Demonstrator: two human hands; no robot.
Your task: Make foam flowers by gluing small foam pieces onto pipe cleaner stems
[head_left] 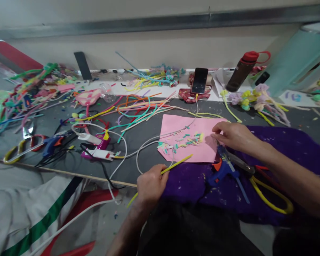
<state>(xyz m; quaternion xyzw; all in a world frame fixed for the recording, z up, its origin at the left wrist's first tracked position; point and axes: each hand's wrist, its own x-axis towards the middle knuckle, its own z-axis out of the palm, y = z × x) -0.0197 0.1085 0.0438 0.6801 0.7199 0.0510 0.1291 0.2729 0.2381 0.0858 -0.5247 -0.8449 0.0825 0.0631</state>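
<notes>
Left hand [151, 185] clutching yellow stem [176, 164]

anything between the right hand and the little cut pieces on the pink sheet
Nothing visible. The right hand rests at the edge of the pink sheet, its fingers right beside the cut pieces; only bare sheet lies between them.

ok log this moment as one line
left hand: holds yellow pipe cleaner | right hand: on pink sheet, at cut bits | glue gun: idle
</notes>
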